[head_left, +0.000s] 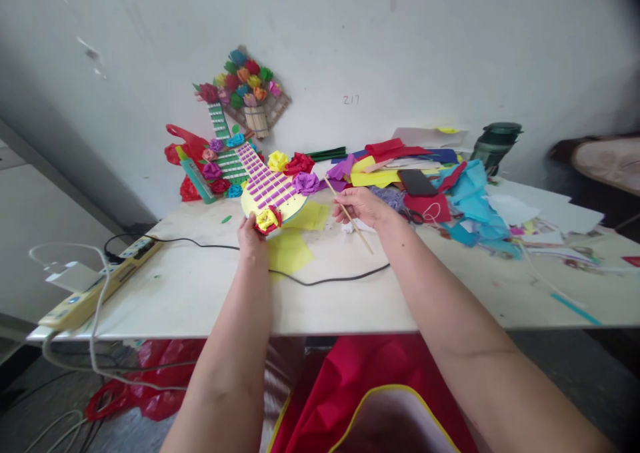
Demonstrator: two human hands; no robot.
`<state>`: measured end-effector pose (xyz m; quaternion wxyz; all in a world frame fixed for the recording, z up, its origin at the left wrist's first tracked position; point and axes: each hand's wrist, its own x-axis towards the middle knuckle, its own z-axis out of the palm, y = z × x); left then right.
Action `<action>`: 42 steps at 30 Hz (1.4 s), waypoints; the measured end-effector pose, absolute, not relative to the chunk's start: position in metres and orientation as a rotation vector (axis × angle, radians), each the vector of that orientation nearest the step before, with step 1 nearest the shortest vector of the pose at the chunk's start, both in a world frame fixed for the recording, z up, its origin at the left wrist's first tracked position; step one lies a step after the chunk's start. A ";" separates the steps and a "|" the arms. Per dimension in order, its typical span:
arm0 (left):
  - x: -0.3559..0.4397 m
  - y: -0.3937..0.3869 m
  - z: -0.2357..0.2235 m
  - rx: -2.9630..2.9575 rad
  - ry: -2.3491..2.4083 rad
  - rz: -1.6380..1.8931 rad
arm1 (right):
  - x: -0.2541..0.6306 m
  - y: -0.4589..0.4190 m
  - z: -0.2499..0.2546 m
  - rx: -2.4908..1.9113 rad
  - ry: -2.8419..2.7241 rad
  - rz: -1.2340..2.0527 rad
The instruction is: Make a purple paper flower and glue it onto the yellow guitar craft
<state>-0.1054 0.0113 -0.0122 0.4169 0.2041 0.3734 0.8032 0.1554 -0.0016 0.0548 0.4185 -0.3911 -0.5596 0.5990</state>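
My left hand (pixel 251 236) is closed at a crumpled yellow and red paper flower (pixel 269 219), its fingertips partly hidden behind the petals. The flower overlaps the lower edge of a pale yellow rounded board (pixel 285 208) with rows of purple strips; whether it is fixed there I cannot tell. Between the thumb and fingers of my right hand (pixel 361 206) is a thin wooden stick (pixel 361 236), slanting down to the right. A purple paper flower (pixel 306 183), a red one (pixel 299 164) and a yellow one (pixel 278 160) sit along the board's far right side.
Yellow paper sheets (pixel 290 252) and a black cable (pixel 325 280) lie near my hands. To the right are a phone (pixel 417 182), scissors (pixel 415 217), blue crepe paper (pixel 475 200) and a dark bottle (pixel 495 148). At left stand a glue bottle (pixel 197 176) and a power strip (pixel 113 280).
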 end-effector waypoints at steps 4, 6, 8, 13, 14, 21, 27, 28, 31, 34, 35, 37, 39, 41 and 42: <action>-0.105 0.012 -0.011 0.496 0.955 2.016 | 0.157 -0.001 0.053 -0.986 -1.464 1.533; -0.105 0.012 -0.010 0.492 0.970 2.016 | 0.157 0.000 0.052 -0.994 -1.482 1.541; -0.104 0.012 -0.010 0.494 0.976 2.028 | 0.156 0.000 0.052 -1.000 -1.491 1.544; -0.105 0.013 -0.011 0.480 0.938 2.046 | 0.152 -0.001 0.051 -1.050 -1.493 1.542; -0.105 0.013 -0.011 0.482 0.944 2.045 | 0.151 -0.001 0.051 -1.056 -1.495 1.542; -0.106 0.015 -0.013 0.503 0.933 2.054 | 0.148 -0.001 0.050 -1.076 -1.484 1.533; -0.106 0.014 -0.013 0.528 0.957 2.062 | 0.146 -0.002 0.050 -1.080 -1.459 1.536; -0.106 0.014 -0.013 0.540 0.960 2.060 | 0.146 -0.001 0.050 -1.077 -1.457 1.537; -0.106 0.015 -0.014 0.546 0.952 2.063 | 0.147 0.000 0.049 -1.066 -1.462 1.539; -0.107 0.015 -0.014 0.510 0.934 2.064 | 0.147 0.001 0.048 -1.068 -1.464 1.538; -0.107 0.015 -0.014 0.509 0.932 2.060 | 0.147 0.002 0.048 -1.071 -1.463 1.538; -0.107 0.015 -0.015 0.535 0.931 2.059 | 0.147 0.001 0.048 -1.074 -1.460 1.536; -0.107 0.015 -0.015 0.562 0.943 2.064 | 0.147 0.001 0.049 -1.079 -1.453 1.536; -0.107 0.016 -0.015 0.571 0.951 2.070 | 0.146 0.000 0.049 -1.085 -1.445 1.534; -0.107 0.016 -0.015 0.567 0.955 2.073 | 0.146 0.000 0.049 -1.084 -1.440 1.535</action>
